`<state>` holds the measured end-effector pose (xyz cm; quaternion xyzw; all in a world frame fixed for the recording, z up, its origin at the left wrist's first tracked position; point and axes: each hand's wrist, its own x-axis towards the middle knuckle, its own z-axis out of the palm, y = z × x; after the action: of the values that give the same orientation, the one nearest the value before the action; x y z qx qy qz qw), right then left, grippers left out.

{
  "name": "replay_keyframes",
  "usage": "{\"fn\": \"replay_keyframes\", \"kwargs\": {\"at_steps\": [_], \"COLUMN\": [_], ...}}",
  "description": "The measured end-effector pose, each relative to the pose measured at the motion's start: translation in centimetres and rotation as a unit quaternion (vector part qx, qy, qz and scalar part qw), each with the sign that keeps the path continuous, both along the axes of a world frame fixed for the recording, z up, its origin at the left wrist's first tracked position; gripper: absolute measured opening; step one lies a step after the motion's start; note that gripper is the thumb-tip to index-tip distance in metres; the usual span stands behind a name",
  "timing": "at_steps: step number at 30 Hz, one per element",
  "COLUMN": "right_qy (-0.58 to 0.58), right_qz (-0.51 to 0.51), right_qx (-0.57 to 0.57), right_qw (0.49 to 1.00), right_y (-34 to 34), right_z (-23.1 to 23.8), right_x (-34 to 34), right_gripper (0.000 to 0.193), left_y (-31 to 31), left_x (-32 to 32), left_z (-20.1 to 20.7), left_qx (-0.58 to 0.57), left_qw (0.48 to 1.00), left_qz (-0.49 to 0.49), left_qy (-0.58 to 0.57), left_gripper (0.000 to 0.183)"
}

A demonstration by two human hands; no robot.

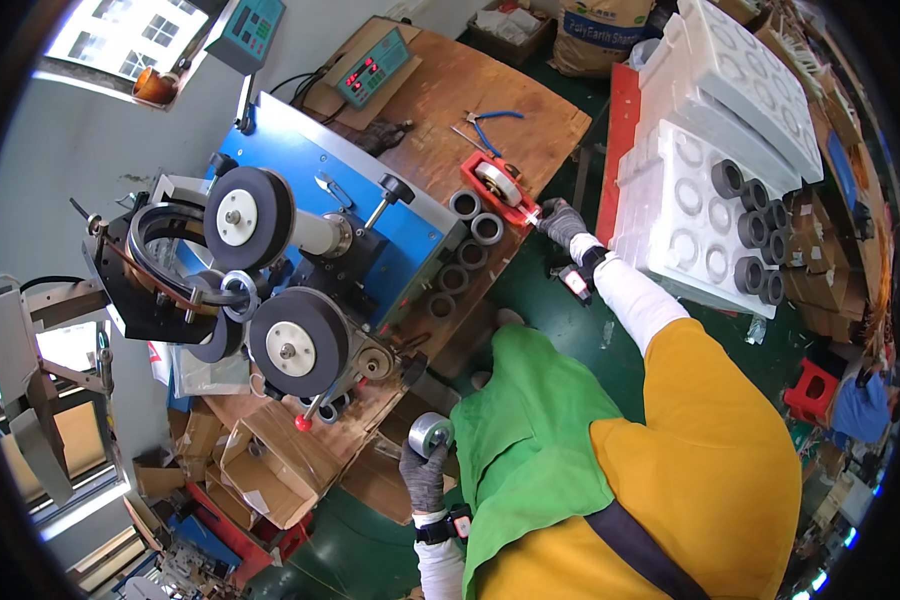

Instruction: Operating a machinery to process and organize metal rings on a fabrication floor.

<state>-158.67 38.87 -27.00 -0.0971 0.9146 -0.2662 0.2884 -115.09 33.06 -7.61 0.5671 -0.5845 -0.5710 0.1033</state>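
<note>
In my gloved left hand (425, 482), low in the view beside the green apron, is a silvery ring-shaped core (430, 433). The fingers are wrapped round its lower side. My gloved right hand (564, 222) reaches to the table's right edge, its fingers closed at the front end of a red tape dispenser (521, 211). A pale roll of tape (496, 183) sits in the dispenser. A small white bit shows at the fingertips; whether they pinch tape or the dispenser itself is hard to see. Several dark-rimmed ring cores (486, 229) stand beside the dispenser.
A blue winding machine (300, 180) with large black wheels (298, 341) fills the left of the wooden table (470, 75). Blue-handled pliers (492, 120) lie behind the dispenser. At right, white foam trays (692, 205) carry several black rings (753, 230). An open cardboard box (270, 470) stands lower left.
</note>
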Motion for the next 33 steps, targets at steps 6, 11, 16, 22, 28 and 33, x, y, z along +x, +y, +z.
{"fn": "replay_keyframes", "kwargs": {"at_steps": [6,11,16,22,28,33], "right_qy": [-0.045,-0.022,-0.107,0.025,0.037,-0.127], "right_qz": [-0.04,-0.022,0.006,0.082,-0.068,-0.147], "right_qx": [-0.042,-0.003,-0.055,0.001,-0.083,-0.201], "right_qw": [0.997,1.0,0.993,0.996,0.994,0.96], "right_y": [0.5,0.5,0.7,1.4,0.6,1.2], "right_z": [-3.9,-6.6,-5.6,-4.9,-7.5,-7.1], "right_x": [-0.9,-1.5,-1.6,-1.1,0.8,0.5], "right_gripper": [0.065,0.067,0.079,0.063,0.04,0.015], "left_y": [0.1,0.5,0.7,0.7,0.6,0.8], "left_x": [-0.5,-0.7,-1.1,-1.4,-0.9,-1.8], "left_z": [-0.1,-0.1,0.0,-0.2,-1.0,-0.8], "left_qx": [0.005,0.014,0.02,0.024,0.025,0.019], "left_qw": [1.0,1.0,1.0,0.999,0.999,1.0], "left_qz": [-0.021,-0.022,-0.004,-0.017,-0.024,-0.023], "left_qy": [-0.003,-0.007,-0.016,-0.017,-0.007,0.009], "left_gripper": [0.036,0.037,0.034,0.035,0.033,0.036]}}
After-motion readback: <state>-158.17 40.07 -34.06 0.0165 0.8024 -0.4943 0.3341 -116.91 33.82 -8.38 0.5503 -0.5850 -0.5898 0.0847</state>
